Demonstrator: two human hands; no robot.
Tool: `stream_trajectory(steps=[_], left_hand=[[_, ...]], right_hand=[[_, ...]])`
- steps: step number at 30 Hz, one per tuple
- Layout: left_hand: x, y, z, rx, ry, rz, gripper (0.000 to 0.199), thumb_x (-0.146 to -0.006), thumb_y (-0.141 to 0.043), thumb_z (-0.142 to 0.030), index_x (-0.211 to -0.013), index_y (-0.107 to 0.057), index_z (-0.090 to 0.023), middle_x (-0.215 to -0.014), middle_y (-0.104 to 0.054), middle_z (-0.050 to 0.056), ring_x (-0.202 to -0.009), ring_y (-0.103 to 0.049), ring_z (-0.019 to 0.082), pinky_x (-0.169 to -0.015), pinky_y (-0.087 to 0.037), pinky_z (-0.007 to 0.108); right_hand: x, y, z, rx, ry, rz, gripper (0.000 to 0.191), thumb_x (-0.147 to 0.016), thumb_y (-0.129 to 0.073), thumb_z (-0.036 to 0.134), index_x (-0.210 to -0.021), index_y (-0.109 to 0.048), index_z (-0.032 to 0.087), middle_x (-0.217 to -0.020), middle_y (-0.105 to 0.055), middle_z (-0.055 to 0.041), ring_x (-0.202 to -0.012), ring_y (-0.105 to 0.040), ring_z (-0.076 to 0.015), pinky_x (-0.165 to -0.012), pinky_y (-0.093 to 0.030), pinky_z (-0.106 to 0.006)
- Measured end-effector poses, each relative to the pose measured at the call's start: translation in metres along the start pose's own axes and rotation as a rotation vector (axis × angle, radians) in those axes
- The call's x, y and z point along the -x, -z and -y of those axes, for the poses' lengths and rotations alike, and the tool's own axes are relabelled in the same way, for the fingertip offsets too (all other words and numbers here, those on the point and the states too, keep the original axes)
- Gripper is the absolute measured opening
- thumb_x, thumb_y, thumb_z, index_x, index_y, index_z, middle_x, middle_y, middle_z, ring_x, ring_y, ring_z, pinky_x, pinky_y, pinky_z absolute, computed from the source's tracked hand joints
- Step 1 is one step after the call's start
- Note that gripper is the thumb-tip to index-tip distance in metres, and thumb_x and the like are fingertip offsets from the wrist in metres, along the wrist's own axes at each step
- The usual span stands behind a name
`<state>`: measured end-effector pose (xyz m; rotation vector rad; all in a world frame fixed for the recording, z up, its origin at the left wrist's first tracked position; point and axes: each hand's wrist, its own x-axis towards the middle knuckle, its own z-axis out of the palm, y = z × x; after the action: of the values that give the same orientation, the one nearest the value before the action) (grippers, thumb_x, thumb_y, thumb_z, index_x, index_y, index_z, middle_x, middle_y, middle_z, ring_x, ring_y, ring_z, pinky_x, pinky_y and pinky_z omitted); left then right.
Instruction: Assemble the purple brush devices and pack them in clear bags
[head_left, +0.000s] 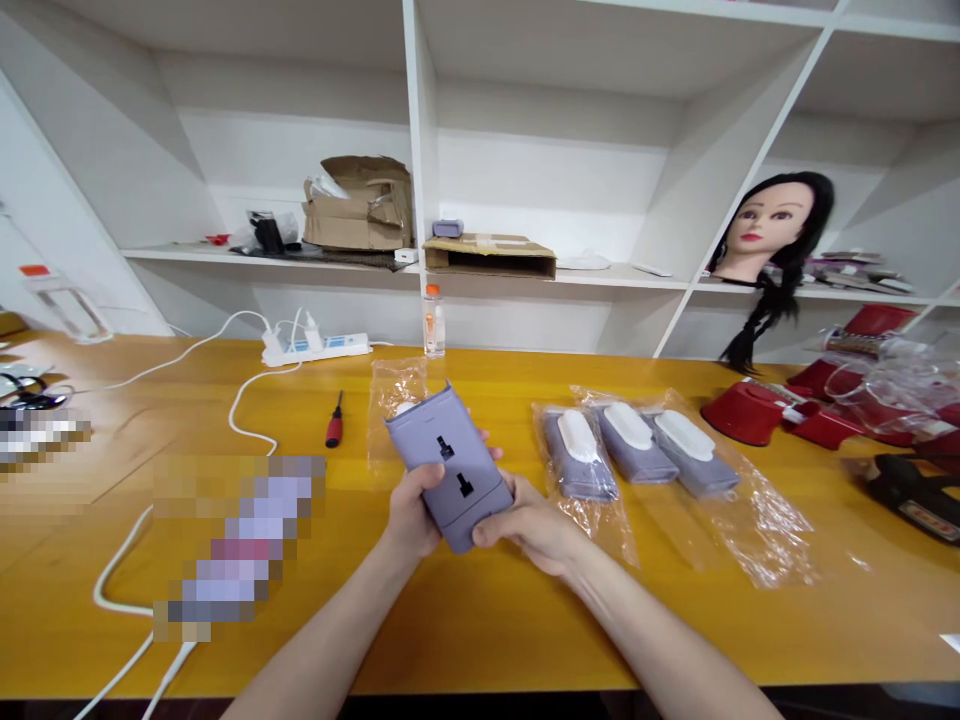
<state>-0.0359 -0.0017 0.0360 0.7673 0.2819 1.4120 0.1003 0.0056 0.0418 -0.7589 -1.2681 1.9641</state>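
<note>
A lavender rectangular plastic case (457,450) is held up over the middle of the table, tilted. Two black keyhole-like slots mark the side that shows, and a seam runs across its lower end. My left hand (415,505) grips its left edge, the thumb lying on the front. At the lower right corner my right hand (525,525) is closed around it, thumb on the lower end. Behind the case lies a clear plastic bag (395,378), partly hidden. To the right, several lavender items with white oval parts (577,435) lie in clear bags.
A red-handled screwdriver (334,425) lies to the left. White cables run from a power strip (319,349) past a blurred-out lavender object (240,545). A small bottle (434,325) stands at the back. Red parts (742,411) and a mannequin head (772,225) are at right.
</note>
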Motion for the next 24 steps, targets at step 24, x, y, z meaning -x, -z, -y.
stream_trajectory(steps=[24], left_hand=[[-0.001,-0.004,0.006,0.109,-0.152,-0.192,0.046,-0.075,-0.046,-0.034,-0.117,-0.051,-0.017,-0.104,-0.064,0.01,-0.101,-0.057,0.031,-0.087,-0.044,0.046]], right_hand=[[0.004,-0.019,-0.026,0.889,0.445,-0.515,0.116,-0.04,-0.081,0.033,-0.133,-0.012,0.027,-0.131,-0.034,-0.0103,-0.118,-0.04,-0.0271,-0.091,-0.041,-0.042]])
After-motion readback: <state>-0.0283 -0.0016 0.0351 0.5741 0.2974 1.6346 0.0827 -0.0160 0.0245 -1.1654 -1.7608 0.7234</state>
